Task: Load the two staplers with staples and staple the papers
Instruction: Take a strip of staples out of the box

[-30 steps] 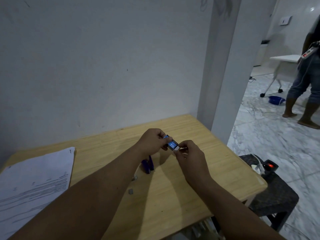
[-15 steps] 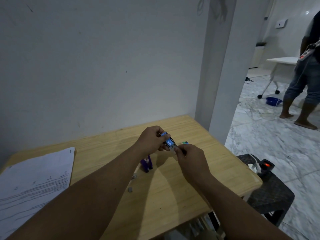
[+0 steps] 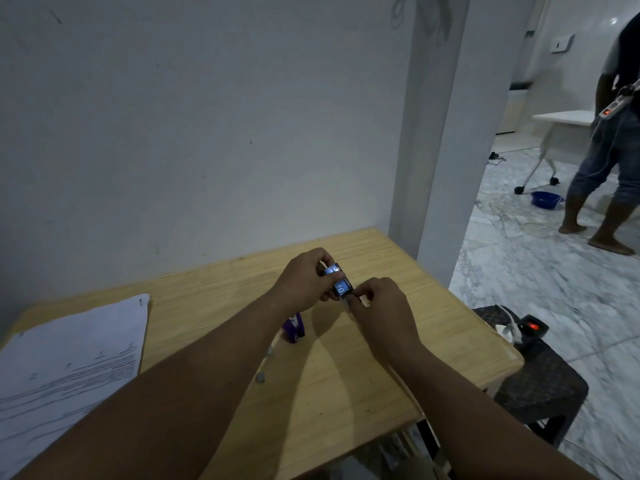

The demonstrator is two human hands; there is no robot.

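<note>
Table (image 3: 346,393) of pale wood sits against a white wall (image 3: 207,133), with a pillar (image 3: 446,150) at its far right corner and marble floor (image 3: 540,271) beyond; a dark stool (image 3: 543,386) stands just right of the table. Your left hand (image 3: 304,284) is closed around a small blue staple box (image 3: 338,280), held above the tabletop; your right hand (image 3: 379,303) pinches at the box's near-right end, fingertips curled. Since half a second ago the box has tilted slightly and your right fingers have closed in tighter on its end. Count: one purple stapler (image 3: 294,329) visible, lying on the table under your left wrist; one stack of printed papers (image 3: 69,368) at the near left; two small grey bits (image 3: 260,376) near the stapler; one bystander (image 3: 609,140) at far right.
</note>
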